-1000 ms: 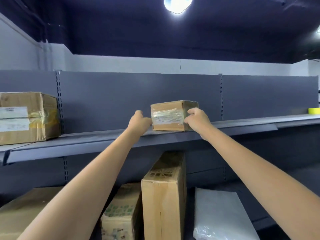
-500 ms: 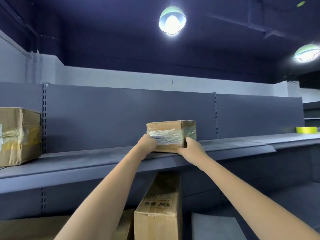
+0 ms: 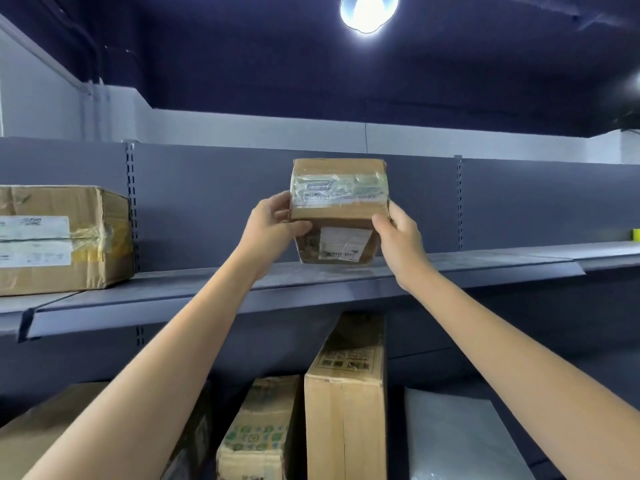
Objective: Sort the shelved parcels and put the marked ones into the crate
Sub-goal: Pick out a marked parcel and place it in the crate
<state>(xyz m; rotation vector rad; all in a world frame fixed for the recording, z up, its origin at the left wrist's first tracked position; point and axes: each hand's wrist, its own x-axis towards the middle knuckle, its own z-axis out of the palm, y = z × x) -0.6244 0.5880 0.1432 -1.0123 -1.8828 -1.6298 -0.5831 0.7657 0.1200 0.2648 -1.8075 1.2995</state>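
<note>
A small brown cardboard parcel (image 3: 337,209) with clear tape across its front and a white label on its underside hangs tilted just above the grey upper shelf (image 3: 311,282). My left hand (image 3: 273,226) grips its left side, and my right hand (image 3: 398,237) grips its right side. Its bottom face is turned toward me. No crate is in view.
A larger taped box (image 3: 65,240) sits at the left of the same shelf. On the shelf below stand a tall upright carton (image 3: 346,403), a green-printed box (image 3: 259,431), a flat carton (image 3: 41,431) at far left and a white poly mailer (image 3: 460,441). A yellow tape roll (image 3: 636,234) lies far right.
Both hands have closed on the small parcel, lifted it off the shelf and tipped it back, so its labelled underside now shows.
</note>
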